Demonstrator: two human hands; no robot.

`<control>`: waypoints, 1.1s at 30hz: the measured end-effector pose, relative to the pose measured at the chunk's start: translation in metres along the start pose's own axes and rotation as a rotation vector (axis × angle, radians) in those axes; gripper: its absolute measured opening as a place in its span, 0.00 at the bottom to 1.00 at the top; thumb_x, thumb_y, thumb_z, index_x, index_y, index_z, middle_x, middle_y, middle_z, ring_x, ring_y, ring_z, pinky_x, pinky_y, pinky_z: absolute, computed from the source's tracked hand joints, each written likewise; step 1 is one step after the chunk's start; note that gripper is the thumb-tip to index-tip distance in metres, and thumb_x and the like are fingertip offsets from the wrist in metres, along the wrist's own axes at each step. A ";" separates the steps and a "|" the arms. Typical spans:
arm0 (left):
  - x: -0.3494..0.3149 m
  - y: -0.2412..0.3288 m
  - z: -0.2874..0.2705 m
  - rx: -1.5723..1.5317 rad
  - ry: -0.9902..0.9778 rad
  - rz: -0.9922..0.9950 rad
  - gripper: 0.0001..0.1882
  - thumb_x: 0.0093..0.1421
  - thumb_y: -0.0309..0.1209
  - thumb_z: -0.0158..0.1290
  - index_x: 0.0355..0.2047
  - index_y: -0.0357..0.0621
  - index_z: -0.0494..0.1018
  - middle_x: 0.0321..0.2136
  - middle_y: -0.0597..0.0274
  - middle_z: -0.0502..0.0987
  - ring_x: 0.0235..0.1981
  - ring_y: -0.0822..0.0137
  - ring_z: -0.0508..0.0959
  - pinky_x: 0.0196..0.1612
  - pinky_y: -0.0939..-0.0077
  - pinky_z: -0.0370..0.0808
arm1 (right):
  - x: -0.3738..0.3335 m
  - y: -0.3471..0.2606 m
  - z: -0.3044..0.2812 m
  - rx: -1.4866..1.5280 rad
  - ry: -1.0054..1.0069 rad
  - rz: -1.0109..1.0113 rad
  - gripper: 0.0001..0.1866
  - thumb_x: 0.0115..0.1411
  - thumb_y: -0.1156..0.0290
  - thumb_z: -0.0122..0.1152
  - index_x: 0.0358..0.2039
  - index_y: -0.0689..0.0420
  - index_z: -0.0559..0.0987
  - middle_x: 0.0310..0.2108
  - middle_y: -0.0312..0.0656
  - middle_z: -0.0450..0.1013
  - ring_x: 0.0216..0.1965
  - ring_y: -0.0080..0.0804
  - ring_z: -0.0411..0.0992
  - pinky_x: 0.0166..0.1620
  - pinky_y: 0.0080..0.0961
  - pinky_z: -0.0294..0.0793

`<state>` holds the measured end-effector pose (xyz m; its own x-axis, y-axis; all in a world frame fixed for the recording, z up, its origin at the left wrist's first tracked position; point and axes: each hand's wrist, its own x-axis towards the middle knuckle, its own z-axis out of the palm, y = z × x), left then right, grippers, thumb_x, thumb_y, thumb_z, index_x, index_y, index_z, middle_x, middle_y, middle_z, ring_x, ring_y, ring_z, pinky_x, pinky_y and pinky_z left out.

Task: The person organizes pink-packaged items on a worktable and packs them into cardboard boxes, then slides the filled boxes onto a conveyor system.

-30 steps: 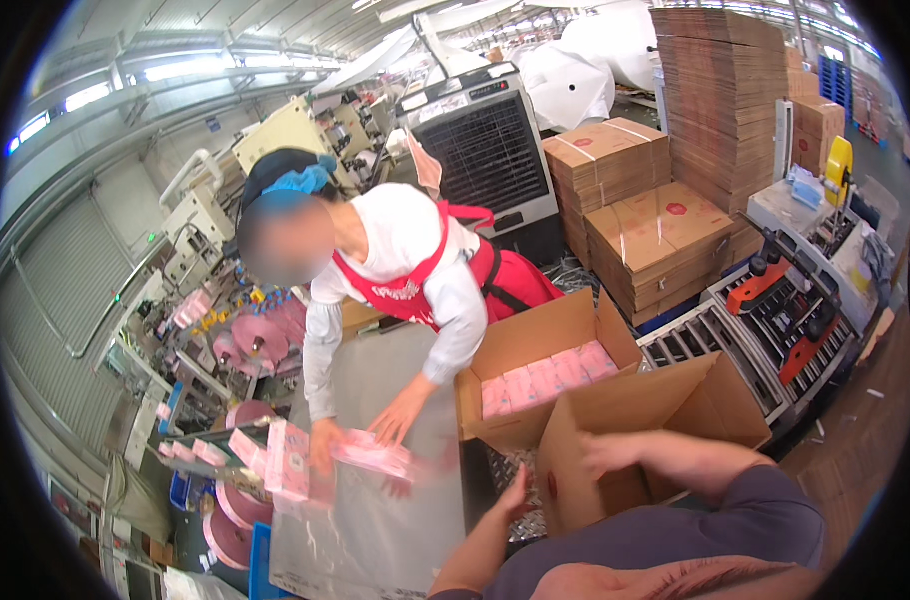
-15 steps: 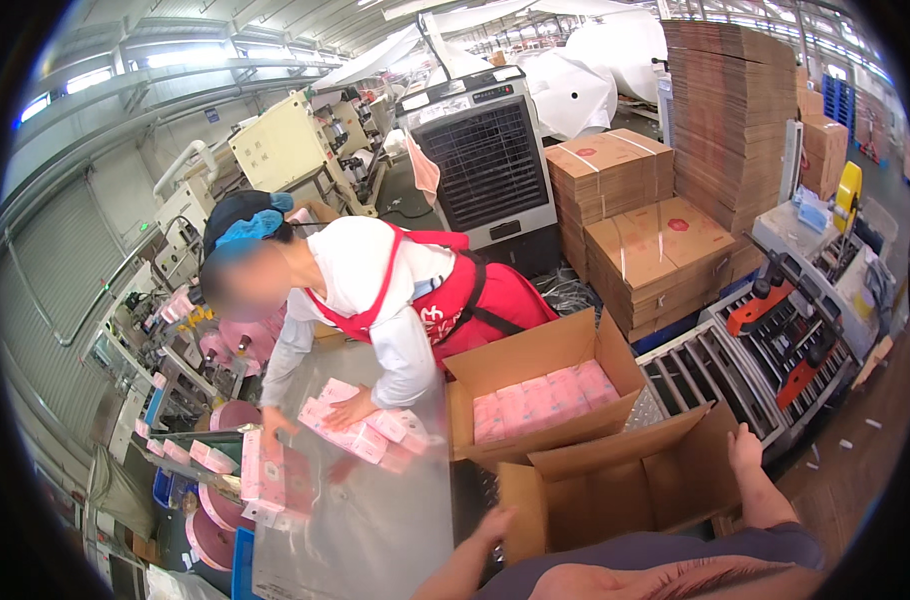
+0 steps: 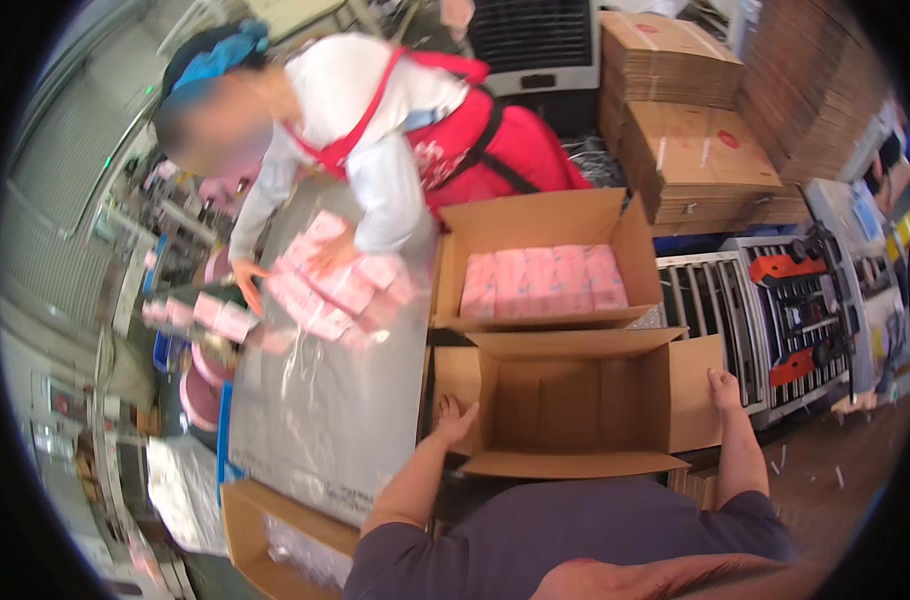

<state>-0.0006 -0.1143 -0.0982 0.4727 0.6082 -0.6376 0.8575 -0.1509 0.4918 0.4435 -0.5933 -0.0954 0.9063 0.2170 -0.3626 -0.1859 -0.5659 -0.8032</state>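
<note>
In front of me stands an open cardboard carton (image 3: 575, 463) with nothing visible inside, its flaps folded outward. My left hand (image 3: 456, 421) lies against the left flap, thumb and fingers apart. At the opposite end, my right hand (image 3: 723, 390) has its fingers curled round the edge of the right flap. Just beyond is a second open carton (image 3: 535, 210), holding a row of pink packs (image 3: 545, 282). Left of both cartons, more pink packs (image 3: 340, 285) lie on a metal table (image 3: 320, 430).
Across the table a person in a red apron (image 3: 435, 160) bends over, both hands near the packs. A roller conveyor (image 3: 703, 310) runs at the right. Flattened cartons (image 3: 700, 150) are stacked behind it. Another open box (image 3: 245, 525) sits at the lower left.
The view has tilted down and turned. The near carton now sits squarer beside the filled one, its flaps spread outward. The other person's left-side packs have joined the group on the table.
</note>
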 end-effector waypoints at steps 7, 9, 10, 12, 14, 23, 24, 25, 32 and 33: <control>-0.107 -0.027 -0.055 -0.606 -0.201 -0.069 0.47 0.65 0.63 0.40 0.69 0.36 0.48 0.71 0.51 0.46 0.73 0.60 0.45 0.72 0.67 0.43 | -0.087 -0.111 0.080 -1.155 0.301 -0.333 0.43 0.61 0.55 0.62 0.68 0.64 0.53 0.66 0.54 0.56 0.65 0.47 0.57 0.63 0.44 0.60; -0.109 -0.028 -0.045 -0.715 -0.155 -0.008 0.47 0.65 0.64 0.38 0.70 0.40 0.47 0.71 0.55 0.48 0.72 0.61 0.46 0.71 0.65 0.44 | -0.114 -0.125 0.091 -1.286 0.061 -0.440 0.58 0.55 0.51 0.65 0.71 0.65 0.39 0.73 0.57 0.34 0.72 0.58 0.35 0.69 0.52 0.46; -0.099 -0.050 -0.025 -0.739 -0.045 0.052 0.46 0.67 0.63 0.37 0.71 0.39 0.45 0.72 0.55 0.47 0.72 0.62 0.46 0.71 0.66 0.43 | -0.111 -0.108 0.111 -1.232 -0.142 -0.309 0.62 0.52 0.45 0.66 0.70 0.68 0.38 0.72 0.61 0.32 0.72 0.60 0.33 0.69 0.52 0.44; -0.108 -0.047 -0.031 -0.835 -0.050 0.048 0.44 0.66 0.60 0.42 0.69 0.35 0.51 0.69 0.50 0.53 0.70 0.60 0.52 0.70 0.66 0.48 | -0.101 -0.077 0.139 -1.177 -0.428 -0.103 0.66 0.49 0.37 0.63 0.70 0.67 0.36 0.71 0.66 0.29 0.72 0.64 0.30 0.69 0.54 0.42; -0.135 -0.048 -0.053 -0.856 0.031 0.105 0.38 0.67 0.55 0.45 0.66 0.38 0.58 0.65 0.52 0.62 0.67 0.61 0.60 0.68 0.66 0.55 | -0.091 -0.080 0.159 -1.272 -0.586 -0.063 0.63 0.51 0.34 0.58 0.71 0.59 0.37 0.70 0.68 0.28 0.71 0.67 0.30 0.69 0.56 0.43; -0.295 -0.289 -0.129 -0.692 1.371 -0.257 0.14 0.65 0.36 0.55 0.43 0.38 0.78 0.33 0.63 0.81 0.34 0.73 0.77 0.40 0.77 0.75 | -0.043 -0.062 0.166 -1.836 -0.898 -0.156 0.39 0.55 0.39 0.53 0.64 0.44 0.68 0.66 0.67 0.53 0.68 0.69 0.47 0.67 0.55 0.49; -0.323 -0.333 -0.117 -0.814 1.400 -0.296 0.15 0.65 0.36 0.55 0.45 0.38 0.77 0.33 0.61 0.81 0.33 0.73 0.77 0.40 0.77 0.74 | -0.040 -0.068 0.167 -1.883 -0.930 -0.187 0.39 0.55 0.39 0.53 0.64 0.44 0.69 0.66 0.66 0.53 0.68 0.68 0.47 0.67 0.55 0.49; -0.356 -0.369 -0.089 -0.947 1.438 -0.356 0.15 0.66 0.35 0.54 0.47 0.38 0.76 0.33 0.60 0.81 0.33 0.72 0.77 0.41 0.77 0.74 | -0.030 -0.080 0.173 -1.952 -0.965 -0.229 0.38 0.55 0.39 0.53 0.63 0.44 0.69 0.66 0.65 0.54 0.68 0.67 0.48 0.66 0.55 0.50; -0.364 -0.407 -0.061 -0.414 0.696 -0.973 0.56 0.50 0.59 0.62 0.70 0.46 0.49 0.63 0.38 0.61 0.64 0.39 0.62 0.64 0.54 0.64 | -0.039 -0.085 0.169 -2.064 -1.011 -0.247 0.36 0.55 0.41 0.54 0.62 0.43 0.71 0.64 0.60 0.57 0.66 0.60 0.51 0.65 0.54 0.52; -0.354 -0.407 -0.053 -0.368 0.668 -0.988 0.55 0.51 0.58 0.62 0.70 0.47 0.48 0.63 0.39 0.61 0.64 0.39 0.63 0.64 0.55 0.64 | -0.040 -0.085 0.170 -2.073 -1.014 -0.254 0.35 0.55 0.41 0.54 0.61 0.43 0.71 0.64 0.59 0.57 0.66 0.59 0.52 0.65 0.53 0.53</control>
<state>-0.5275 -0.2267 -0.0414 -0.6290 0.6298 -0.4557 0.6280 0.7572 0.1797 0.3583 -0.4182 -0.0927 0.3064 0.2016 -0.9303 0.9516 -0.0915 0.2935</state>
